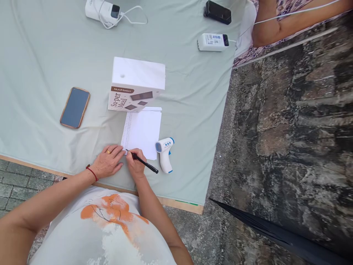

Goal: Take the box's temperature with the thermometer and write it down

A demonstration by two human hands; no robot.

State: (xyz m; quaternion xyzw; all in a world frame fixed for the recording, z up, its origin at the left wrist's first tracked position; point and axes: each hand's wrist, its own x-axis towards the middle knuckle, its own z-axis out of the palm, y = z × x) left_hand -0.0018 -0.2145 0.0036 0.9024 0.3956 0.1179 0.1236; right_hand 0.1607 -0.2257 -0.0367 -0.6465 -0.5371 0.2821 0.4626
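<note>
My right hand (135,164) is closed around a black pen (147,165), its tip at the lower left part of a white sheet of paper (146,129). Small rows of writing run down the sheet's left side. My left hand (109,161) lies flat on the cloth with its fingertips at the paper's lower left corner. It holds nothing. A white box (138,73) marked "NutriMotion Super Meal" stands at the paper's far edge. Just right of the paper lies a white and blue infrared thermometer (165,154).
A pale green cloth (187,110) covers the table. On it are a smartphone (75,108), a white device with a cable (102,11), another white device (213,42) and a black device (217,12). Another person's arm (289,24) shows at upper right. A stone wall (286,121) borders the right.
</note>
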